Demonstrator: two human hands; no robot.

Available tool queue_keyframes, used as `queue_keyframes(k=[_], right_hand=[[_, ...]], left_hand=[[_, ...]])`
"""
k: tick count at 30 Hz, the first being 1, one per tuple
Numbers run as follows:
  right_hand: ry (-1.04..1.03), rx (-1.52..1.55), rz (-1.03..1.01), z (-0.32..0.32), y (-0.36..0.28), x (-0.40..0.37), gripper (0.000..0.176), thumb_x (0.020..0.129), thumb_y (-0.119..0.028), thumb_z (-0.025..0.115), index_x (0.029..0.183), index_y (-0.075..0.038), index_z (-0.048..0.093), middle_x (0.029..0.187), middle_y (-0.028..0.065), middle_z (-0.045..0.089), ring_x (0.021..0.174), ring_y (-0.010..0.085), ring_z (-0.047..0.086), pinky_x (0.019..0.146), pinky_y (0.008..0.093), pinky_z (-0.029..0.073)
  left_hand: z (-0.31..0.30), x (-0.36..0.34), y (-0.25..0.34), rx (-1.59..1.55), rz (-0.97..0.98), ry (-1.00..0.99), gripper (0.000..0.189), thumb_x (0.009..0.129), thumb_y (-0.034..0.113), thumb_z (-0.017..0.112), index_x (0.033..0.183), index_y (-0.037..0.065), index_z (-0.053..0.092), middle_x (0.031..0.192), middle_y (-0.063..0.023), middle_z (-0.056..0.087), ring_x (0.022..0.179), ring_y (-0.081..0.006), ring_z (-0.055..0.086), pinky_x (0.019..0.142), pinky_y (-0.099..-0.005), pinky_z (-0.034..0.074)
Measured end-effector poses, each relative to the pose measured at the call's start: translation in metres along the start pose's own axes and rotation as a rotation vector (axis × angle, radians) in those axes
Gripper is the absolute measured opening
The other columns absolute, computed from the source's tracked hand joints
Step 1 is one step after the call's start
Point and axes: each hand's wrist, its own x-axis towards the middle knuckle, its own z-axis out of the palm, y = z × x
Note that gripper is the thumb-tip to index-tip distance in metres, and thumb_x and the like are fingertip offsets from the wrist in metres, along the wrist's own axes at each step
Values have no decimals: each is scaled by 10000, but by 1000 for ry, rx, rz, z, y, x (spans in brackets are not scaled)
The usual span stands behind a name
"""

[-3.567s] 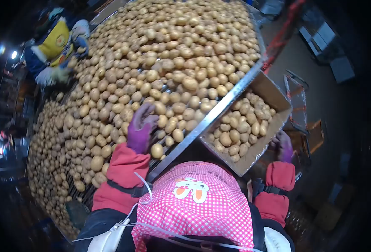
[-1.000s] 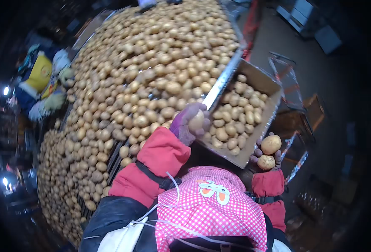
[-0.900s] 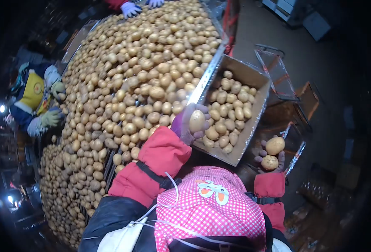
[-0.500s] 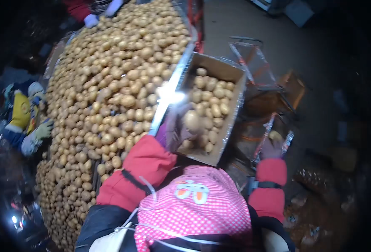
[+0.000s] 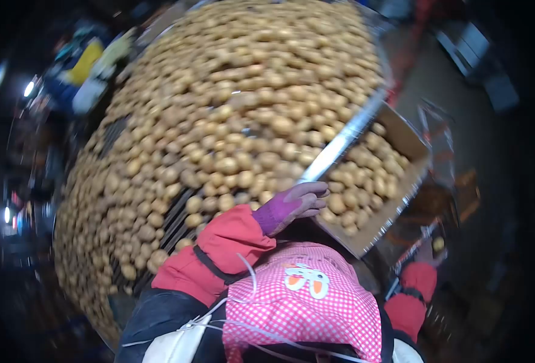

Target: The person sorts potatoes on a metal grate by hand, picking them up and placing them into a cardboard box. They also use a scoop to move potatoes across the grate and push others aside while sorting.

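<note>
Potato-heaped table [image 5: 340,148], dim room [image 5: 419,78], left hand [image 5: 292,206] grip apart, right hand [image 5: 428,254] grip clamping potato [image 5: 439,244]

Matt cardboard box [image 5: 400,136], shiny metal rail [image 5: 340,148], knit-gloved left hand [image 5: 292,204].

Potatoes [image 5: 237,121] on the tabletop [image 5: 340,148]: a heap of hundreds, too many to count. One box [image 5: 394,209], with roughly thirty more showing inside. Two gloved hands: the left hand [image 5: 292,206] empty, the right hand [image 5: 428,254] with one potato [image 5: 439,244]. One blurred co-worker [image 5: 89,72].
</note>
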Motion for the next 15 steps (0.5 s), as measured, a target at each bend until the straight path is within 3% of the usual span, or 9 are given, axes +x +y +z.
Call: queue_keyframes(k=[1, 3, 5, 6, 9, 10, 11, 13, 15], right_hand=[[46, -161, -43, -4, -2, 21, 796, 927, -555, 492, 1502, -29, 329, 1540, 185, 347, 1326, 327, 413, 1056, 417, 402], [-200, -437, -162, 35, 40, 40, 725, 977, -495, 446, 1495, -2, 325, 1460, 189, 444, 1199, 271, 532, 928, 366, 485], [-426, -667, -240, 103, 127, 18, 560, 1020, -344, 417, 1463, -6, 368, 1374, 179, 534, 1046, 209, 603, 821, 299, 533], [-523, -767, -255, 151, 194, -12, 446, 1037, -223, 412, 1436, -23, 413, 1327, 166, 575, 957, 176, 615, 778, 258, 540], [-742, -1314, 60, 235, 358, -71, 354, 968, -193, 600, 1272, -13, 575, 1120, 93, 655, 941, 154, 655, 761, 248, 541], [-1031, -1464, 139, 247, 409, -94, 354, 929, -197, 664, 1232, -19, 619, 1090, 69, 666, 922, 129, 662, 776, 262, 549], [-1332, -1647, -55, 248, 460, -111, 297, 921, -203, 669, 1171, -43, 666, 1130, 61, 662, 968, 190, 664, 827, 308, 552], [-1611, -1974, 14, 255, 547, -179, 314, 915, -242, 656, 1198, -107, 653, 1099, 53, 675, 959, 192, 661, 812, 331, 545], [-2359, -1826, -812, 235, 635, -194, 339, 888, -252, 648, 1209, -151, 615, 1163, 66, 638, 1037, 273, 630, 850, 403, 530]], left_hand=[[-21, -21, 6, 101, 103, 105, 592, 1005, 348, 544, 1447, -11, 383, 1405, -141, 485, 1276, -249, 504, 1082, -378, 411], [-71, -68, 10, 309, 270, 291, 567, 997, 326, 560, 1426, -14, 412, 1369, -142, 519, 1249, -253, 528, 1077, -369, 413], [-122, -115, 3, 325, 731, 639, 436, 970, 187, 575, 1363, 16, 495, 1251, -105, 606, 1128, -186, 597, 974, -321, 483], [-151, -143, 2, 313, 784, 818, 423, 962, 168, 584, 1351, 20, 510, 1257, -103, 601, 1144, -192, 591, 988, -320, 475], [-214, -247, 8, 444, 896, 1315, 382, 942, 114, 605, 1314, 45, 559, 1258, -114, 609, 1185, -234, 580, 1019, -340, 459], [-195, -273, 29, 657, 662, 1509, 385, 935, 101, 609, 1313, 50, 563, 1271, -128, 605, 1208, -249, 568, 1032, -350, 448], [-213, -301, 26, 945, 589, 1586, 393, 926, 120, 625, 1307, 46, 566, 1294, -152, 591, 1224, -261, 559, 1037, -358, 442], [-248, -339, 17, 1203, 409, 1693, 440, 898, 181, 658, 1310, 57, 561, 1301, -189, 580, 1214, -306, 557, 1023, -390, 446], [-266, -357, 11, 1145, 213, 1705, 518, 862, 266, 693, 1327, 90, 546, 1268, -213, 585, 1162, -372, 571, 988, -438, 465]])
